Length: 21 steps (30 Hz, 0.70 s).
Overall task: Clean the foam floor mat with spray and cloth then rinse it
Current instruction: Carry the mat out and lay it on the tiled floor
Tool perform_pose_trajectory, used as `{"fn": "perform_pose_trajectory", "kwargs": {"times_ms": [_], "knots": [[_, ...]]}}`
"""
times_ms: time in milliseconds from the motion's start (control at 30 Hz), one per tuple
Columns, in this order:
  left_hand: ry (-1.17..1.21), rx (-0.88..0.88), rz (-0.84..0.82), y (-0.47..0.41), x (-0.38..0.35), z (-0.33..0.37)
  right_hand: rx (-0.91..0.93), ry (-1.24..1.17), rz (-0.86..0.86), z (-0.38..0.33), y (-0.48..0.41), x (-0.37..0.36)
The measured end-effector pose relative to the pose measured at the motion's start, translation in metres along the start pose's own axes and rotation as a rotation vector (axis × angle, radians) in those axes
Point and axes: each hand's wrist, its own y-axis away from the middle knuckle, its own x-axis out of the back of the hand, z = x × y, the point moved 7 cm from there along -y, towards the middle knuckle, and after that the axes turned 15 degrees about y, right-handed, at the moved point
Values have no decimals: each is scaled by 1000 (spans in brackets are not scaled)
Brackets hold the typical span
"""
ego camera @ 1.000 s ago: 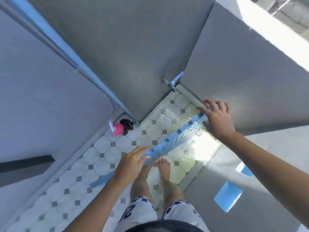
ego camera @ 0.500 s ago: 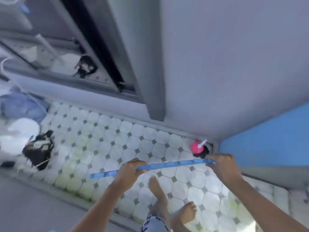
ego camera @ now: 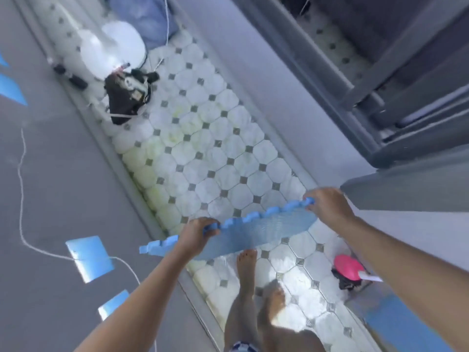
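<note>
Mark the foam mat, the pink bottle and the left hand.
foam mat (ego camera: 256,233): head view, middle of its textured blue face.
pink bottle (ego camera: 346,266): head view, its rounded pink body.
left hand (ego camera: 196,231): head view, back of the hand, which grips the mat's edge.

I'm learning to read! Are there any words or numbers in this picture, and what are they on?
Nothing here can be read.
Black bundle on the tiles: pale patches that may be labels, too blurred to read.
Shorts: a sliver of blue and white print at the bottom edge, too little in view to read.
Foam mat: ribbed texture only, no writing.
Pink spray bottle: no writing shows.
</note>
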Motion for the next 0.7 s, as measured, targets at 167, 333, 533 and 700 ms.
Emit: {"fn": "perform_pose_trajectory", "kwargs": {"times_ms": [167, 333, 533, 700], "knots": [[82, 33, 113, -67, 23, -31, 85, 88, 67, -25, -110, -10], [-20, 39, 187, -128, 48, -48, 129, 223, 85, -49, -201, -17], [-317, 138, 218, -176, 62, -73, 173, 220, 108, -68, -264, -42], [-333, 224, 286, -183, 55, -78, 148, 131, 123, -90, -272, -49]]}}
